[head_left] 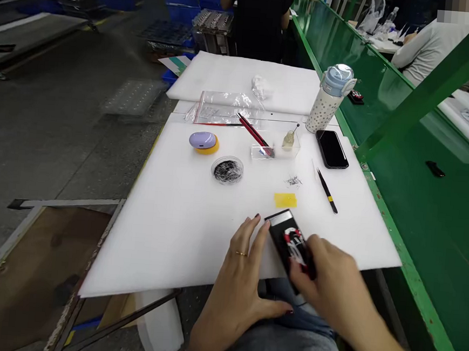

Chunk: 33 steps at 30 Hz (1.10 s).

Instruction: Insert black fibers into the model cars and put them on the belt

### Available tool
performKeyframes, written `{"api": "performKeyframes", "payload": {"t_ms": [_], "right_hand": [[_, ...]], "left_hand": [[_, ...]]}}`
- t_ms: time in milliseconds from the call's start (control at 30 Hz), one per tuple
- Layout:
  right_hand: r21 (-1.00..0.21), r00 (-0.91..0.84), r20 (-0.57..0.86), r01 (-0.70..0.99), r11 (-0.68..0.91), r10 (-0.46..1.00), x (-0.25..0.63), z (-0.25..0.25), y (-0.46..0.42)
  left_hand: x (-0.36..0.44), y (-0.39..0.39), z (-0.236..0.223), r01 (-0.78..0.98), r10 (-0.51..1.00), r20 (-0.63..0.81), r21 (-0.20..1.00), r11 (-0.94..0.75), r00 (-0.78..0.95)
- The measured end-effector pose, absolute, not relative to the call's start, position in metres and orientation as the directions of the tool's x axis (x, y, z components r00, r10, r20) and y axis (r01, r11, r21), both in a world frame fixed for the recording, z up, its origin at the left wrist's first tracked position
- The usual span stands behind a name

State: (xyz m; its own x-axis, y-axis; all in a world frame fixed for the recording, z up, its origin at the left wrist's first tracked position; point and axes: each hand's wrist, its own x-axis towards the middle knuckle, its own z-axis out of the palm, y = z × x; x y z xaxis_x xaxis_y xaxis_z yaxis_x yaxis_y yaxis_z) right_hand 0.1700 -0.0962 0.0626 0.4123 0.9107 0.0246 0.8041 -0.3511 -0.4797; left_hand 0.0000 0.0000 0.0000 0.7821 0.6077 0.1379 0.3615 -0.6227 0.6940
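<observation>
My right hand (328, 275) grips the near right part of a black rectangular base (278, 228), thumb on one side and fingers on the other. On the base sits what looks like a small red, white and black model car (294, 244), partly covered by the hand. My left hand (238, 273) is open with fingers apart, its fingertips at the far left corner of the base; whether they press on it I cannot tell. Just beyond lie a yellow sticky note (285, 200) and a small pile of fine dark slivers (293, 180). Black tweezers (327, 191) rest to the right.
A round dish of black strands (227, 170), a purple case (203, 140), a clear tray (263, 152) with red-handled tools, a small bottle (288, 140), a phone (332, 149) and a flask (325, 104) stand on the white foam-covered table (174, 219). A green conveyor (438, 213) runs along the right.
</observation>
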Motion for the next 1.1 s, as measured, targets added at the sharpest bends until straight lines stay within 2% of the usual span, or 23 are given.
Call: {"api": "performKeyframes", "payload": {"t_ms": [133, 233, 300, 400, 467, 567, 700, 767, 833, 867, 933, 967, 1033, 1100], "right_hand": [[-0.465, 0.314, 0.002, 0.841, -0.277, 0.95, 0.164, 0.059, -0.077], [-0.522, 0.347, 0.197, 0.829, -0.202, 0.917, 0.216, 0.076, -0.034], [-0.57, 0.453, 0.388, 0.802, -0.177, 0.803, 0.253, 0.081, 0.012], [-0.664, 0.538, 0.402, 0.728, -0.169, 0.741, 0.288, 0.07, 0.078], [-0.648, 0.514, 0.421, 0.747, -0.149, 0.748, 0.299, 0.057, 0.108], [-0.517, 0.433, 0.524, 0.846, -0.13, 0.733, 0.306, 0.049, 0.125], [-0.358, 0.253, 0.635, 0.934, -0.013, 0.73, 0.303, 0.073, 0.105], [-0.353, 0.21, 0.707, 0.932, 0.079, 0.675, 0.288, 0.085, 0.079], [-0.476, 0.321, 0.786, 0.86, 0.184, 0.529, 0.265, 0.086, 0.043], [-0.621, 0.469, 0.752, 0.739, 0.261, 0.463, 0.252, 0.081, 0.024], [-0.881, 0.666, 0.473, 0.356, 0.311, 0.577, 0.227, 0.063, -0.011], [-0.95, 0.704, 0.302, 0.171, 0.259, 0.643, 0.217, 0.052, -0.025], [-0.982, 0.716, 0.053, -0.089, 0.167, 0.696, 0.202, 0.032, -0.044], [-0.967, 0.731, -0.051, -0.206, 0.149, 0.68, 0.194, 0.018, -0.051]], "left_hand": [[0.002, 0.003, -0.006, 0.349, 0.502, 0.068, 0.64, -0.685, 0.862], [0.008, 0.013, -0.009, 0.317, 0.422, 0.036, 0.601, -0.733, 0.906], [0.012, 0.021, -0.01, 0.302, 0.391, 0.028, 0.582, -0.755, 0.92], [0.015, 0.031, -0.009, 0.287, 0.345, -0.007, 0.568, -0.771, 0.939], [0.014, 0.033, -0.009, 0.291, 0.332, -0.03, 0.56, -0.775, 0.943], [0.013, 0.031, -0.01, 0.3, 0.348, -0.013, 0.538, -0.788, 0.937], [0.013, 0.029, -0.011, 0.3, 0.368, 0.035, 0.514, -0.804, 0.929], [0.013, 0.028, -0.012, 0.298, 0.371, 0.049, 0.504, -0.811, 0.927], [0.013, 0.029, -0.012, 0.293, 0.372, 0.063, 0.499, -0.815, 0.926], [0.013, 0.029, -0.013, 0.289, 0.372, 0.072, 0.5, -0.816, 0.925], [0.013, 0.029, -0.013, 0.282, 0.375, 0.095, 0.496, -0.821, 0.922], [0.013, 0.029, -0.013, 0.28, 0.376, 0.112, 0.485, -0.828, 0.92], [0.012, 0.028, -0.011, 0.282, 0.379, 0.152, 0.438, -0.854, 0.913], [0.012, 0.028, -0.009, 0.289, 0.379, 0.192, 0.377, -0.88, 0.905]]}}
